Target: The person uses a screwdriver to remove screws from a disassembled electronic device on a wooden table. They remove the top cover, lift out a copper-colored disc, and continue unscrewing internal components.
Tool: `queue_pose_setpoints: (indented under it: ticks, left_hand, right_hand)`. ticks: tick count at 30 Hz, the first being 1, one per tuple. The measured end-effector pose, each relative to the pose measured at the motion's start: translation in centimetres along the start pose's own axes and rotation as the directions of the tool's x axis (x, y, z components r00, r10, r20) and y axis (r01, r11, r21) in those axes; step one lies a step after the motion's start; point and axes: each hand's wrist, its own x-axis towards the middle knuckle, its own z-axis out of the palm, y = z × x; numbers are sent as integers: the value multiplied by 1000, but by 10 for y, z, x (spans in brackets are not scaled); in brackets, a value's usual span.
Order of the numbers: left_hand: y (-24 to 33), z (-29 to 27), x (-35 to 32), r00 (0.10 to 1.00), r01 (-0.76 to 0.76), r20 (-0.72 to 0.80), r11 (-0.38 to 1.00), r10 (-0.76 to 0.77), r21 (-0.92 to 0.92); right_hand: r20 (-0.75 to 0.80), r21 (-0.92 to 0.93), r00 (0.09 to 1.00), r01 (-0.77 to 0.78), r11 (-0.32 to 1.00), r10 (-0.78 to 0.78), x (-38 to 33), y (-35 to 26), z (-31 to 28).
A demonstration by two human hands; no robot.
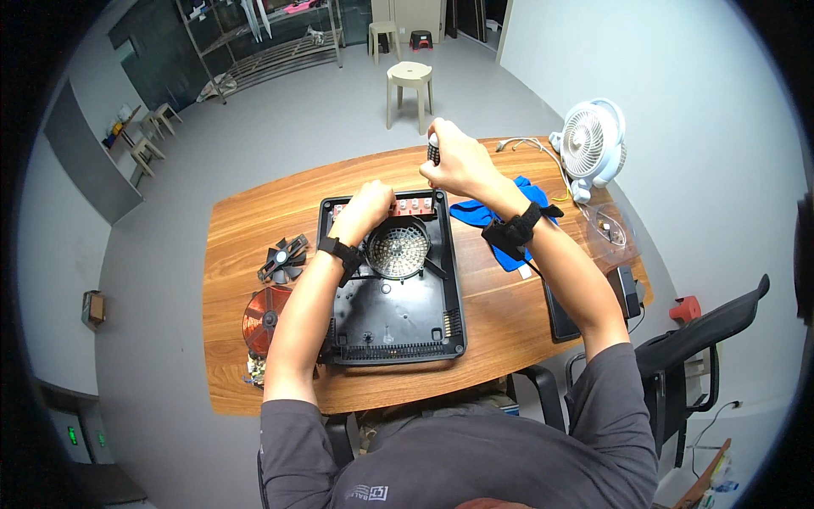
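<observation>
A black plastic appliance housing [390,318], which looks like an induction cooker's shell, lies open on the wooden table in front of me. Inside its far edge sits a narrow red circuit board [415,206] with white buttons. My right hand [460,161] grips a screwdriver [433,151] by its black-and-white handle, held upright over the board's right end; whether its tip touches a screw is hard to see. Over the board's left part, my left hand [369,206] rests with fingers curled down, hiding what they press or pinch. A round grille [398,246] lies just nearer than both hands.
Left of the housing lie a black fan [284,260], a copper coil disc [266,319] and a partly hidden circuit board [255,371]. To the right are a blue cloth [511,254], a white desk fan [587,144], a clear tray [610,231] and a black flat device [560,314].
</observation>
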Motion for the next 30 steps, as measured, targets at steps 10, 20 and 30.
queue_pose_setpoints:
  ticks: [10, 20, 30]
  left_hand:
    - [11, -5, 0, 1000, 20, -9, 1000, -20, -7]
    - [8, -6, 4, 998, -26, 66, 998, 21, 64]
    - [11, -11, 0, 999, -2, 42, 1000, 1, 8]
  right_hand:
    - [-66, 41, 995, 78, 996, -75, -3, 10, 9]
    - [-35, 50, 999, 6, 999, -4, -9, 15, 14]
    - [-5, 49, 1000, -6, 999, 6, -11, 7, 13]
